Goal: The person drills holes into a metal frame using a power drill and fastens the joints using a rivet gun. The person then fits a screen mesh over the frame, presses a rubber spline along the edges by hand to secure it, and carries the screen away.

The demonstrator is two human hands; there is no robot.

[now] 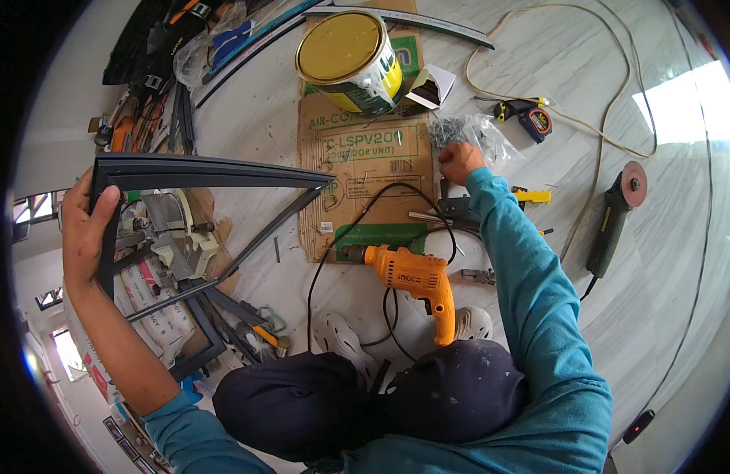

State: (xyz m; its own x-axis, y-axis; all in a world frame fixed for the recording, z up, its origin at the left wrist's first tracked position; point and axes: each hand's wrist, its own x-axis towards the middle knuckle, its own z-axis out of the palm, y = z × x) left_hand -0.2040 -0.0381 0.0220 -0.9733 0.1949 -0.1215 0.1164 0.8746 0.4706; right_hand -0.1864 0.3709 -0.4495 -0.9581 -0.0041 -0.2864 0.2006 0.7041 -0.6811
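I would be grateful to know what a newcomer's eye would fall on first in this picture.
Most likely the bright orange drill, lying near the centre just beyond the person's knees. Next, perhaps, the large gold-topped tin standing on the cardboard near the top, and the dark angled frame gripped by the left hand at the left.
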